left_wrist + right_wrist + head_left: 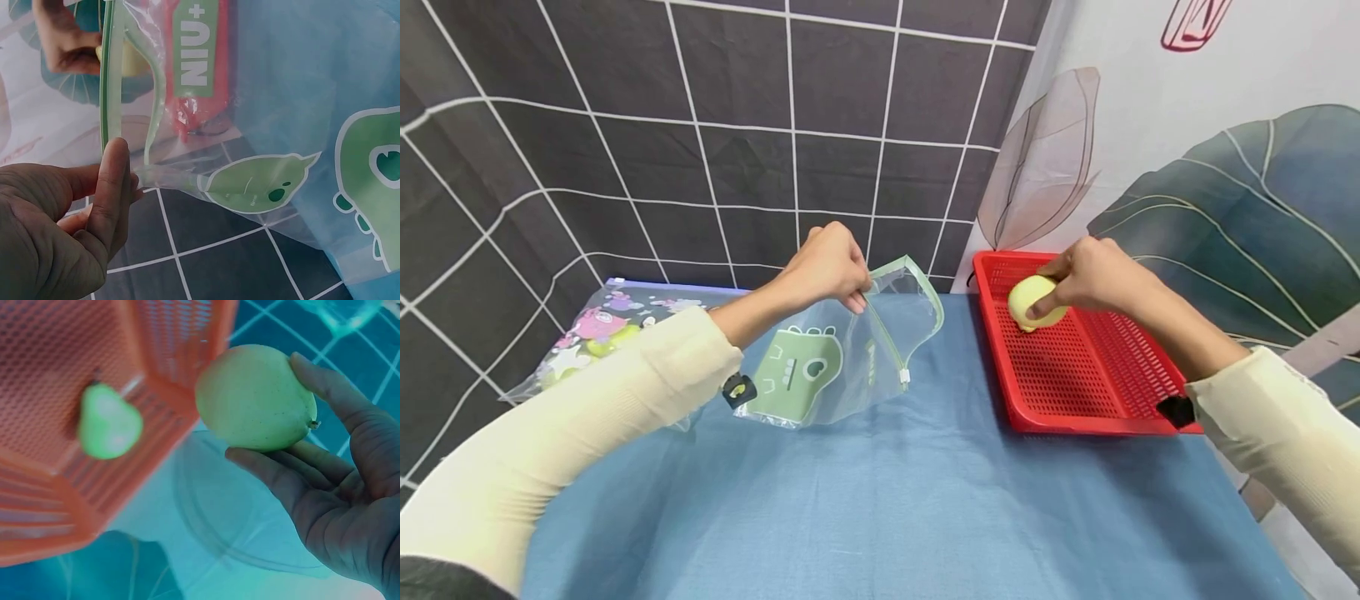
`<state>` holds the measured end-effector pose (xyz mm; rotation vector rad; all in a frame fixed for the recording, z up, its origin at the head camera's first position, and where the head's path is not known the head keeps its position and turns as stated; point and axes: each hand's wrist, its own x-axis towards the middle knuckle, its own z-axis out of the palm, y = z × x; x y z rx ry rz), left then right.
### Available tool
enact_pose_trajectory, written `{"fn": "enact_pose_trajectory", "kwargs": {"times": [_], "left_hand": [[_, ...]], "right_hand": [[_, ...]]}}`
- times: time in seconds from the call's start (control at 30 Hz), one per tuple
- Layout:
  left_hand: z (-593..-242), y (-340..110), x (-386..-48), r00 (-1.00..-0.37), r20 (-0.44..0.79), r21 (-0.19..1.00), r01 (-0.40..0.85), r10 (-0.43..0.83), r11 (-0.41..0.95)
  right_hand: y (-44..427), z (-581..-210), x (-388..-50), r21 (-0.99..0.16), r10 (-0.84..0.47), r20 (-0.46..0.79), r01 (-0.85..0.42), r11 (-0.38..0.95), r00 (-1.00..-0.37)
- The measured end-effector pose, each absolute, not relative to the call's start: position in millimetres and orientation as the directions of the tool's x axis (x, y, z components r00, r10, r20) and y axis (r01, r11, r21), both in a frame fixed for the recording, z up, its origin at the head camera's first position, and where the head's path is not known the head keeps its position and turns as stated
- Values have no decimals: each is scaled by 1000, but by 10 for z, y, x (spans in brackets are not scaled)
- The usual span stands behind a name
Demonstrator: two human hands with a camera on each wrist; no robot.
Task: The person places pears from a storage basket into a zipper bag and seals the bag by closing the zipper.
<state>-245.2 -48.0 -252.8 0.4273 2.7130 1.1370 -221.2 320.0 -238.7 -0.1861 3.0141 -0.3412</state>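
Note:
My left hand [831,267] pinches the green-trimmed top edge of a clear zipper bag [842,392], whose mouth stands partly open toward the right. A green cartoon print covers part of the bag, and a white slider [904,376] sits on its zip. In the left wrist view, thumb and fingers of the left hand [69,219] meet on the bag's edge. Over the red basket [992,358], my right hand [1097,275] grips a round yellow-green fruit [1033,302] with a short stem [314,424]. A green pear [107,422] lies inside the basket in the right wrist view.
At the back left lies another clear bag [602,325] with colourful cartoon prints and a blue top edge, partly behind my left sleeve. Blue cloth [865,500] covers the table. Dark tiled-pattern fabric [737,158] and a leaf-print curtain [1247,208] hang behind.

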Motion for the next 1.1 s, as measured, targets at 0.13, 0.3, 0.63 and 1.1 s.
{"fn": "enact_pose_trajectory", "kwargs": {"times": [0.13,0.3,0.63,1.1], "left_hand": [[-2535,-385,-2449,-940,-53,734,191,336,651],[-2595,-220,-2438,-931,-81,745,180,356,642],[-2745,-71,-2417,-929,-70,735,198,364,648],[-2699,-142,-2487,-937,-85,747,166,340,644]], "right_hand": [[3000,-2310,-2216,-248,-183,-35,-169,954,-982],[2705,-2301,-2165,-267,-260,12,-254,930,-965],[2195,-2590,-2143,-335,-372,-26,-342,878,-928],[2084,-2999,-2144,-374,-416,-131,-343,861,-900]]}}
